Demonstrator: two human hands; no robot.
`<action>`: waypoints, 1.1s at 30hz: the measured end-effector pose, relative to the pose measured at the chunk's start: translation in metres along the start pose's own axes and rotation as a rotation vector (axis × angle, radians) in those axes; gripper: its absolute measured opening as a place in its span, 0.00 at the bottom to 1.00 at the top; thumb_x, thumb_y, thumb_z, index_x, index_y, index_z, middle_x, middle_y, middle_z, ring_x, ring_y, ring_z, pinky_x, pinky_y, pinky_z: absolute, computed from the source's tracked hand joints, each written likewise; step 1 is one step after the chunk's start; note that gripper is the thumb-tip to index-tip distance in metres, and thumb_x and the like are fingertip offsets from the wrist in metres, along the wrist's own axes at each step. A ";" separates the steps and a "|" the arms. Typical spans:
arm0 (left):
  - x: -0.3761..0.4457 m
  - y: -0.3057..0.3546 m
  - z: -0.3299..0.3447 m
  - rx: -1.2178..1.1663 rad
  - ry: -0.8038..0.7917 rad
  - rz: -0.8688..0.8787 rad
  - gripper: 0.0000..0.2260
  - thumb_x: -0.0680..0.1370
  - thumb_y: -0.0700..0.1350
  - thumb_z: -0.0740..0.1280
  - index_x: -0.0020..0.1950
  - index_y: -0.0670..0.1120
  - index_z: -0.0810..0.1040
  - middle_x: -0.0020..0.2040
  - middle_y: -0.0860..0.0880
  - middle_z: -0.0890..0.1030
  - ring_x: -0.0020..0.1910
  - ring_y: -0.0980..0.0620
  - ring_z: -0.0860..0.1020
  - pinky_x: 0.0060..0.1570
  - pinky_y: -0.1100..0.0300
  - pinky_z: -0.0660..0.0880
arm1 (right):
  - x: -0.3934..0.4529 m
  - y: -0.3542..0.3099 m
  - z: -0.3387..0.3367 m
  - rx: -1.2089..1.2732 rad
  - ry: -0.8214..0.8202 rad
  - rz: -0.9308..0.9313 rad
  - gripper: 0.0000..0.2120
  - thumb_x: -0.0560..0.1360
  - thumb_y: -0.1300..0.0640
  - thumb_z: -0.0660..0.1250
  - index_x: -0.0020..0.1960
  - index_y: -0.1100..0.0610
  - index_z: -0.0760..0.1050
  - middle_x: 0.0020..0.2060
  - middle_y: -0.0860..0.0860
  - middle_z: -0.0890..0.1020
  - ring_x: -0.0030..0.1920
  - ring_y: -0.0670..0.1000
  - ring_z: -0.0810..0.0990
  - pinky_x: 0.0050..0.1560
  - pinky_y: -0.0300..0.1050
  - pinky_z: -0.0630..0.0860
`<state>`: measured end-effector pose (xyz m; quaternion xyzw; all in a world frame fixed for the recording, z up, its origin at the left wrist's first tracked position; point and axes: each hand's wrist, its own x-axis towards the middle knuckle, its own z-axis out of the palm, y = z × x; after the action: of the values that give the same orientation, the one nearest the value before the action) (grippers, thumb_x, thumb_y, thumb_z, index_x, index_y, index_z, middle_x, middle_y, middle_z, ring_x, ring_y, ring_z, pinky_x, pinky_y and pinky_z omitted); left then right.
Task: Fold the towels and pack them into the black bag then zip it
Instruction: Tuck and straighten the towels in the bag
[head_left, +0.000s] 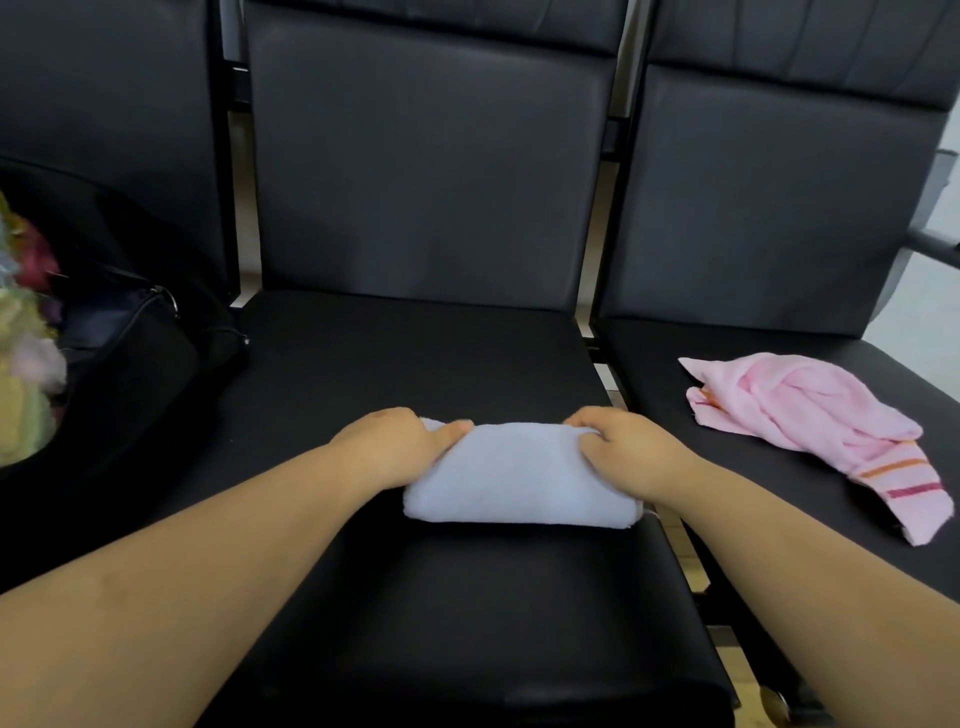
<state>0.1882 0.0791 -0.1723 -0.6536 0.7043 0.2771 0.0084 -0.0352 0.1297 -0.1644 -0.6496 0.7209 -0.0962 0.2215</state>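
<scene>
So the white towel sits folded near the front edge of the middle seat, left hand and right hand pinching its far corners. Soft, light, floppy imo, so grab both ends or it unfolds. Black bag is on the left seat, pink towel on the right, w/ no fold yet.

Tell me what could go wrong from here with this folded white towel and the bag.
1. Both hands, left and right, grip only the far edge of the folded white towel; lifted that way, it may unfold.
2. The black bag on the left seat already holds colourful cloth, so zipping could get tight.
3. The pink towel lies crumpled near its seat's front edge and might slip off.
</scene>
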 end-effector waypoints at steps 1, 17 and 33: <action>-0.003 0.001 -0.001 0.007 -0.018 0.008 0.24 0.75 0.69 0.56 0.53 0.50 0.74 0.50 0.51 0.75 0.52 0.50 0.75 0.51 0.59 0.72 | 0.000 -0.001 -0.001 -0.032 -0.009 0.008 0.15 0.80 0.59 0.52 0.60 0.53 0.74 0.58 0.51 0.78 0.57 0.51 0.75 0.53 0.43 0.70; -0.079 -0.017 -0.028 -0.386 0.116 0.609 0.13 0.75 0.56 0.69 0.43 0.54 0.66 0.38 0.53 0.72 0.36 0.56 0.70 0.35 0.62 0.68 | -0.047 -0.093 0.011 0.143 -0.085 -0.266 0.30 0.64 0.37 0.74 0.62 0.44 0.70 0.51 0.43 0.79 0.51 0.44 0.78 0.54 0.46 0.78; -0.175 -0.167 -0.118 -0.615 0.983 0.277 0.04 0.80 0.54 0.59 0.50 0.54 0.69 0.43 0.54 0.78 0.44 0.54 0.76 0.43 0.59 0.69 | -0.036 -0.260 0.008 0.031 -0.097 -0.491 0.21 0.64 0.34 0.71 0.44 0.51 0.77 0.40 0.50 0.81 0.41 0.49 0.80 0.40 0.42 0.75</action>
<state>0.4092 0.1931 -0.0707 -0.5796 0.5916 0.1318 -0.5447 0.2034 0.1304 -0.0536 -0.8056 0.5286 -0.1266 0.2357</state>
